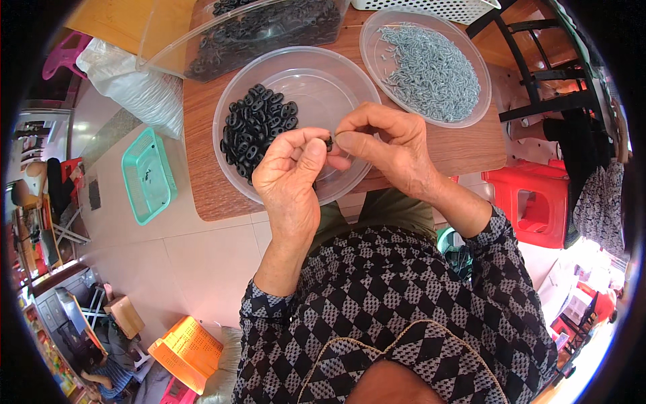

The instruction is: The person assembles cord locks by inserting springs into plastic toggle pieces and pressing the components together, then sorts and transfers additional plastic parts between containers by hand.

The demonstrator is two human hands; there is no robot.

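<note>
Over the round clear plastic bowl (330, 94), my left hand (289, 178) pinches a small black plastic piece (329, 143) between thumb and fingers. My right hand (397, 145) meets it there, thumb and forefinger pressed together; whatever lies between those fingertips is too small to make out. A pile of black oval pieces with holes (259, 128) fills the bowl's left side. To the far right of the bowl, a shallow clear dish (486, 101) holds many small silvery screws (434, 74).
Both containers stand on a brown wooden table (205, 182). Behind them is a clear bin (269, 34) of black pieces beside a white perforated basket (431, 8). A green basket (149, 175), an orange crate (187, 353) and a white sack (134, 81) are left; a red stool (531, 202) stands right.
</note>
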